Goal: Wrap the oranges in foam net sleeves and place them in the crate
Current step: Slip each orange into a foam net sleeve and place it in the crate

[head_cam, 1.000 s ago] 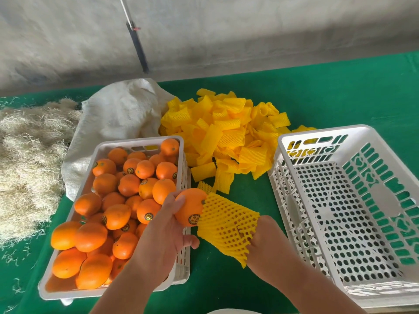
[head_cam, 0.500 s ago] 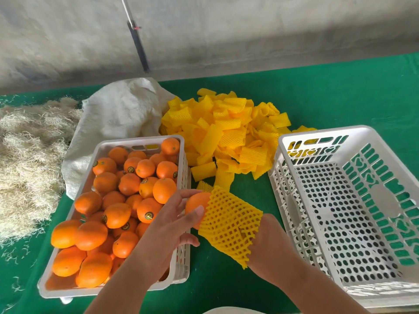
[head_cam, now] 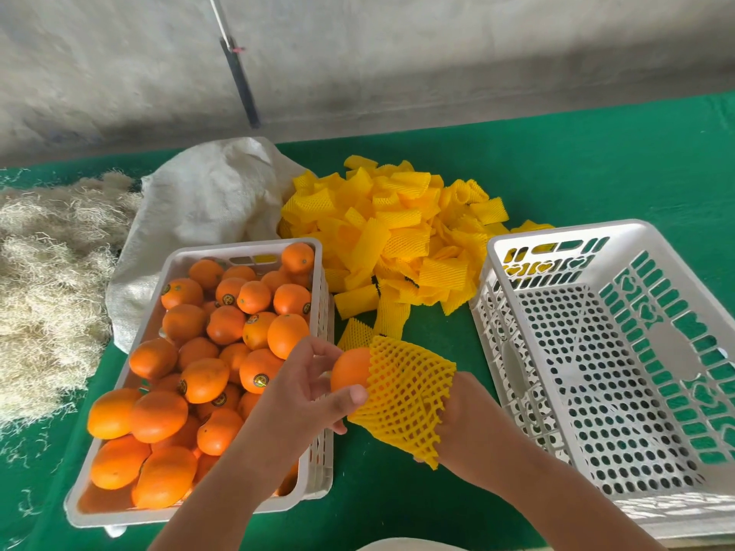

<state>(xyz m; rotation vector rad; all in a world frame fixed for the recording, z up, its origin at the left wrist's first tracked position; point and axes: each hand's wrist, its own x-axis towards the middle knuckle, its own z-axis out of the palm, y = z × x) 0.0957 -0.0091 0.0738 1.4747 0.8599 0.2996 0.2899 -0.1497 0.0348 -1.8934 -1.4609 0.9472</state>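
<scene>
Now sleeving one orange [head_cam: 350, 369]

My left hand [head_cam: 302, 391] pinches it; right hand [head_cam: 469, 415] stretches the sleeve [head_cam: 405, 395]; next, crate [head_cam: 676, 248] at three o'clock.

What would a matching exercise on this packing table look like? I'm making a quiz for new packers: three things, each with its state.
Things:
1. foam net sleeve
2. white crate on the right
3. crate on the left

States:
A. holds nothing
B. full of bare oranges
C. stretched part-way over an orange

Pairs: 1-C, 2-A, 3-B
</scene>
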